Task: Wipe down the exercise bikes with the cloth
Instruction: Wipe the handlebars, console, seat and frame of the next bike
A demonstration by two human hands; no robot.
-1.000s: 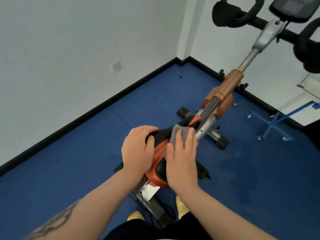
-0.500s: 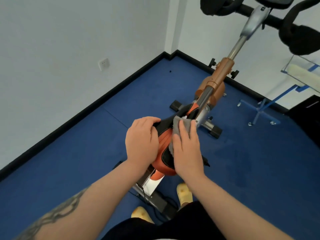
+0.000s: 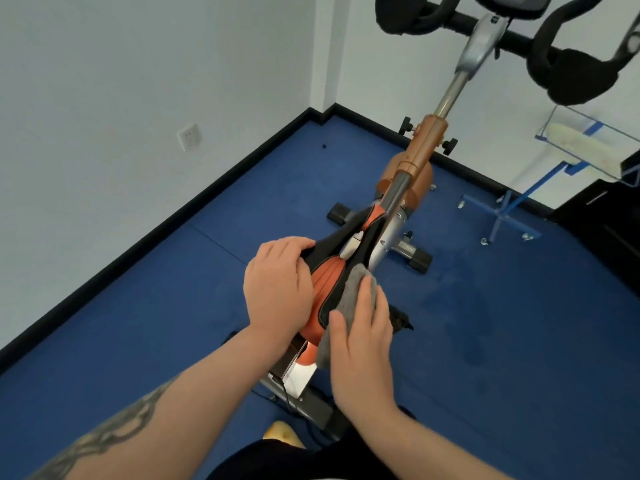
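1. My left hand (image 3: 278, 289) curls over the left edge of the exercise bike's saddle (image 3: 332, 271), fingers wrapped onto its black rim, gripping it.
2. My right hand (image 3: 360, 341) lies flat with fingers straight, pressing the grey cloth (image 3: 349, 292) against the saddle's right flank; nothing is clasped in it.
3. The cloth is bunched under my palm, one fold poking out past my fingertips, another hanging below my thumb.
4. The saddle, orange with black trim, sits directly below me between both hands. Its long axis runs away from me and up to the right, the narrow nose pointing toward the handlebars (image 3: 554, 53).
5. The exercise bike (image 3: 420, 150) follows the same line: orange frame, silver post, then black padded handlebars at the top right edge of view.
6. It stands on a blue floor (image 3: 173, 306) near the corner of white walls (image 3: 121, 81), its front stabiliser bar lying crosswise.
7. A blue-framed stand (image 3: 509, 209) is on the floor well apart to the right, and a wall socket (image 3: 189, 136) is on the left wall.
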